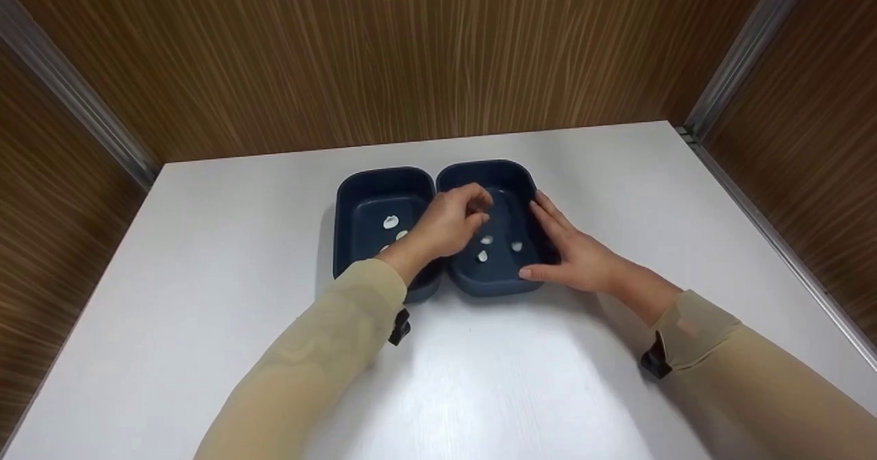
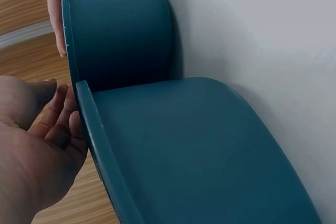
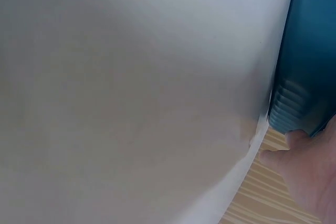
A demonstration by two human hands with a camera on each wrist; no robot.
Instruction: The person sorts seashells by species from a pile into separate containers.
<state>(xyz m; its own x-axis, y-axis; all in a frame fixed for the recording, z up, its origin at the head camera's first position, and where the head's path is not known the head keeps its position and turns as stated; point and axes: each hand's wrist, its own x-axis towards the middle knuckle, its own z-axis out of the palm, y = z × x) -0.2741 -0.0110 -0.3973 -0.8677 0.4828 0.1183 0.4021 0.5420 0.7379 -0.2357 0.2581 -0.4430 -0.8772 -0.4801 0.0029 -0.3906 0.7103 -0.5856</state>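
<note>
Two dark blue rectangular bins stand side by side in the head view. Small whitish pieces (image 1: 390,222) lie in the left bin (image 1: 351,192); a few more pale pieces (image 1: 483,256) are on the floor of the right bin (image 1: 510,172). My left hand (image 1: 449,220) reaches across the left bin, its fingers bent over the right one. A gap shows between thumb and index finger, with nothing seen in it. At the right bin's near right corner, my right hand (image 1: 579,258) rests with fingers extended along the side wall and thumb over the front rim.
The bins stand on a white table (image 1: 240,240). Behind it rises a brown wood-grain panel (image 1: 411,55), with similar panels at both sides. Metal strips (image 1: 740,55) run along the corners. My left forearm covers part of the left bin.
</note>
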